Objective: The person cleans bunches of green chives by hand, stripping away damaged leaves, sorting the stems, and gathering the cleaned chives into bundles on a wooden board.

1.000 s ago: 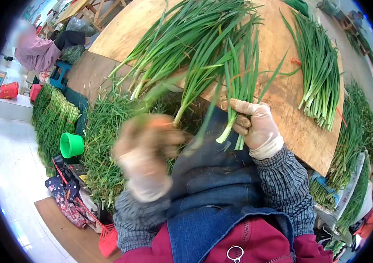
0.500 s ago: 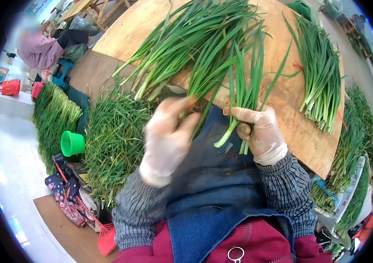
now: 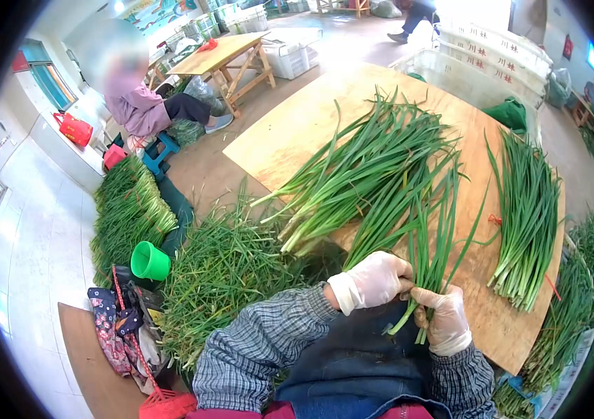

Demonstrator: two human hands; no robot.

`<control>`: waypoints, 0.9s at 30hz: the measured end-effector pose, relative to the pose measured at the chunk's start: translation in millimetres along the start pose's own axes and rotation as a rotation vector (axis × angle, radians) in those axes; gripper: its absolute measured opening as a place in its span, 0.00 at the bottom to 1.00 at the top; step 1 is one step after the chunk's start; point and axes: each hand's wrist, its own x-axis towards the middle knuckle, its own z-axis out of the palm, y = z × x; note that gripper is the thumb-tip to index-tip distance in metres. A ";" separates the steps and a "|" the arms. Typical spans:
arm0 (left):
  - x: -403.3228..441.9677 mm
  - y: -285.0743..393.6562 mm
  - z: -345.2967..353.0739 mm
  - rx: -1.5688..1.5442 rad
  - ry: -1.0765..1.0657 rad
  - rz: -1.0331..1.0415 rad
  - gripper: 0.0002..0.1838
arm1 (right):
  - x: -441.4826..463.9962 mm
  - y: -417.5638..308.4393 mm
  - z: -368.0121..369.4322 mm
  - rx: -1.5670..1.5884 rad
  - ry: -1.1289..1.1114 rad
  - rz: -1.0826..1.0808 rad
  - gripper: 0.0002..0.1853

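Observation:
My right hand, in a thin translucent glove, is closed around the lower stems of a small bunch of garlic chives. Its pale stem ends stick out below the fingers. From the left, my gloved left hand meets the same stems, its fingertips pinched against them just above the right thumb. Exactly which stalk or leaf lies in that pinch is hidden. Beyond both hands, a larger loose heap of garlic chives spreads over the wooden board. A neat bundle with a red tie rests at the board's right side.
Left of the board lies a pile of loose green leaves, with a green cup beside it. Farther left stand tied bundles. White crates and a wooden table are behind; a seated person works at back left.
My left hand has moved right, from beside the stems onto them, and its fingers have closed. My right hand keeps its hold. The view has tilted up, showing more of the room.

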 end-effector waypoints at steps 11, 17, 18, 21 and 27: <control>-90.5 42.7 -96.2 0.522 1.043 -0.001 0.15 | 9.1 2.0 -11.4 0.085 0.027 0.064 0.09; -159.5 -0.3 -76.1 1.390 1.006 -0.171 0.16 | 20.8 14.2 -6.2 0.431 -0.304 0.093 0.10; -144.0 9.5 -49.5 0.793 0.993 -0.108 0.14 | 22.1 16.7 -5.1 0.414 -0.323 0.101 0.12; -100.5 38.6 -4.0 -0.267 0.595 -0.365 0.09 | 23.3 21.4 -1.3 0.524 -0.376 0.104 0.12; -60.0 25.4 17.7 -0.727 0.360 -0.464 0.11 | 16.6 19.4 13.8 0.404 -0.262 0.099 0.12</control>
